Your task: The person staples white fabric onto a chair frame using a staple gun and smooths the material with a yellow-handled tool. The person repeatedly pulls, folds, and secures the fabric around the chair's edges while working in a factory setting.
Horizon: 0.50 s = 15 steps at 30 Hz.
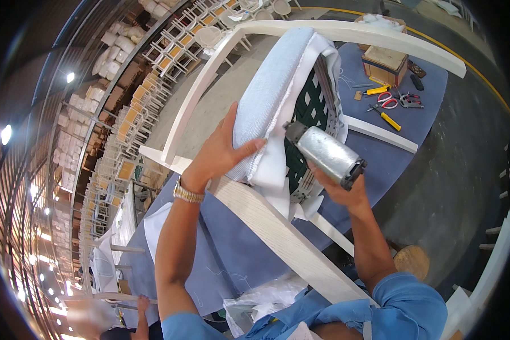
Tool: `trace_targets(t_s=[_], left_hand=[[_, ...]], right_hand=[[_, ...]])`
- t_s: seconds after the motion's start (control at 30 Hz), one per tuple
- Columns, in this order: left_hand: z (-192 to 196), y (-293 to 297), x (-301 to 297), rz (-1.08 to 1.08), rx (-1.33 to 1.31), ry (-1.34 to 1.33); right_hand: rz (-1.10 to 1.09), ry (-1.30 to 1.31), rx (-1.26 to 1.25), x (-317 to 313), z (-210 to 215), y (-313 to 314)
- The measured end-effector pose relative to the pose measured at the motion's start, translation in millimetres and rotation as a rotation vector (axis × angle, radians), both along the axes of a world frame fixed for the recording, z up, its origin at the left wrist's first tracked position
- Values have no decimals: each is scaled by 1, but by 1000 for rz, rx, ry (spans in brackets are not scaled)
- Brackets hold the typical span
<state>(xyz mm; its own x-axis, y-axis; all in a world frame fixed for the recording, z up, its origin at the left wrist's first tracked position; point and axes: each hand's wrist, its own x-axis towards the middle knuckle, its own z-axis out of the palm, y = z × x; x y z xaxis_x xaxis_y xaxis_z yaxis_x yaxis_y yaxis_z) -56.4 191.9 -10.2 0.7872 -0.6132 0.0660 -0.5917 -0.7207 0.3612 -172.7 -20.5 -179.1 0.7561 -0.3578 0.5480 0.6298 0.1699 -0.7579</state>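
A pale wooden chair frame (266,226) lies tipped on the table, its upholstered seat (275,79) in light blue fabric turned on edge. The seat's underside shows dark green webbing (309,107) and a white fabric flap (273,164). My left hand (221,150) grips the near left edge of the seat, thumb pressed by the fabric seam. In my right hand (345,190) is a silver staple gun (326,150), its nose near the seat's underside; whether they touch I cannot tell. My right fingers are partly hidden behind the tool.
On the blue-grey table (368,167) lie yellow-handled screwdrivers (390,120), red-handled scissors (386,101), and pliers (411,101) beside a wooden box (384,63). A clear plastic bag (260,300) lies close to my body. Another person's hand (143,303) shows at lower left; chairs (136,102) stand beyond.
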Motion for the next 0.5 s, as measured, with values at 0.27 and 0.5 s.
trace_targets(t_s=[0.27,0.5], left_hand=[[-1,-13,-29,114,267,-153],[-6,-16,-29,128,317,-205]], right_hand=[[1,-137,-325,7,22,8],[80,-45,-389,3,32,3]])
